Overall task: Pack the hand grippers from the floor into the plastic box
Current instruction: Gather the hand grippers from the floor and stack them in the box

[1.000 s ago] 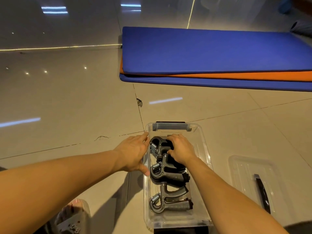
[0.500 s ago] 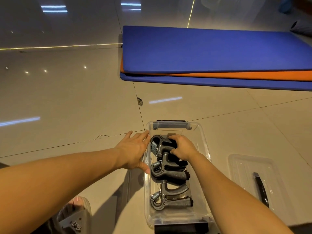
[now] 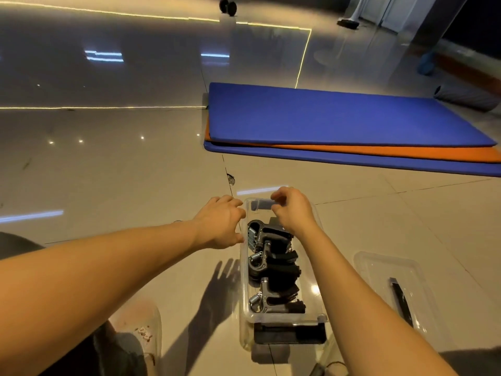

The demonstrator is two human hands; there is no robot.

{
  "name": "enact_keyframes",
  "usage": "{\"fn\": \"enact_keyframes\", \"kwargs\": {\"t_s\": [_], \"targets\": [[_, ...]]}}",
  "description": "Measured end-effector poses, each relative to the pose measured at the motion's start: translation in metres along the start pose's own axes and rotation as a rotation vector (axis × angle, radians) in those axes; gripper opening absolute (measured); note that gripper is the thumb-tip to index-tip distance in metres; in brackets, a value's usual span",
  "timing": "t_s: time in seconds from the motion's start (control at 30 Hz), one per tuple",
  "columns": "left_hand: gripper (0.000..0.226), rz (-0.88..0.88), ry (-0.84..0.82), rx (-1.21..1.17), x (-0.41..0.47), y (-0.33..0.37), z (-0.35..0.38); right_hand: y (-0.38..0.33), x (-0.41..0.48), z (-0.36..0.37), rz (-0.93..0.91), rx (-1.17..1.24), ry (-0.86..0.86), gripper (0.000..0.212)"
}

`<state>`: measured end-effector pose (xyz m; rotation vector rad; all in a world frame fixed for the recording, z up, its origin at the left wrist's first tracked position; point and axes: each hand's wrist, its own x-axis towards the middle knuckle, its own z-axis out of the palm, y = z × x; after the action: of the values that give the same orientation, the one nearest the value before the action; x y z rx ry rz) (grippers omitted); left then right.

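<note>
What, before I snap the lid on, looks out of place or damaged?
Only the floor: a chipped spot at the tile joint just beyond the plastic box. The hand grippers lie overlapping inside it, nothing spilled.

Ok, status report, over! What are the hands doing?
Left hand, right hand empty. Hand grippers in plastic box. Lid off, beside it.

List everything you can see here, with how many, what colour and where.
plastic box: one, clear, on the floor at centre, lid off
hand grippers: three visible, grey and black, inside the box
lid: one, clear with black handle, floor right of the box
mats: one stack, blue over orange over blue, floor beyond the box
shoe: one, pale, lower left
left hand: one, beside the box's left wall
right hand: one, above the box's far end, holding nothing
</note>
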<state>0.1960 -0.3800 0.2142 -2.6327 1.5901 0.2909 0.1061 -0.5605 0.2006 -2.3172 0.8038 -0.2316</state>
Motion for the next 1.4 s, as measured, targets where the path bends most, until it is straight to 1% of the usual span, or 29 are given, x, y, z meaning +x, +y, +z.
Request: {"fn": "enact_keyframes", "kwargs": {"t_s": [0.1, 0.17, 0.3, 0.43, 0.5, 0.6, 0.67, 0.83, 0.93, 1.07, 1.2, 1.3, 1.4], "targets": [[0.062, -0.078, 0.084, -0.093, -0.041, -0.002, -0.019, -0.041, -0.03, -0.005, -0.047, 0.038, -0.018, 0.024], [0.061, -0.145, 0.135, -0.147, -0.076, -0.008, -0.031, -0.075, -0.052, -0.007, -0.109, 0.052, -0.05, 0.024], [0.058, -0.276, 0.252, -0.258, -0.163, -0.029, -0.051, -0.148, -0.103, -0.006, -0.304, 0.033, -0.122, 0.025], [0.049, -0.454, 0.395, -0.365, -0.259, -0.054, -0.068, -0.213, -0.16, 0.011, -0.474, 0.017, -0.249, 0.025], [0.047, -0.543, 0.428, -0.381, -0.31, -0.063, -0.072, -0.239, -0.187, 0.024, -0.533, 0.003, -0.305, 0.029], [0.045, -0.655, 0.428, -0.365, -0.387, -0.073, -0.081, -0.28, -0.225, 0.046, -0.595, -0.004, -0.351, 0.033], [0.043, -0.724, 0.471, -0.358, -0.438, -0.077, -0.091, -0.31, -0.252, 0.063, -0.644, 0.003, -0.38, 0.034], [0.037, -0.899, 0.522, -0.338, -0.548, -0.101, -0.116, -0.383, -0.31, 0.114, -0.793, -0.009, -0.483, 0.032], [0.038, -0.994, 0.569, -0.37, -0.606, -0.119, -0.122, -0.427, -0.337, 0.15, -0.879, -0.012, -0.538, 0.029], [0.037, -1.144, 0.57, -0.388, -0.681, -0.136, -0.11, -0.479, -0.374, 0.202, -0.98, -0.027, -0.636, 0.026], [0.037, -1.276, 0.541, -0.408, -0.755, -0.158, -0.074, -0.527, -0.418, 0.267, -1.053, -0.076, -0.769, 0.028], [0.039, -1.398, 0.525, -0.421, -0.805, -0.173, -0.043, -0.558, -0.449, 0.321, -1.06, -0.133, -0.881, 0.027], [0.037, -1.515, 0.51, -0.511, -0.845, -0.198, -0.006, -0.577, -0.477, 0.374, -1.059, -0.192, -0.947, 0.025]]}}
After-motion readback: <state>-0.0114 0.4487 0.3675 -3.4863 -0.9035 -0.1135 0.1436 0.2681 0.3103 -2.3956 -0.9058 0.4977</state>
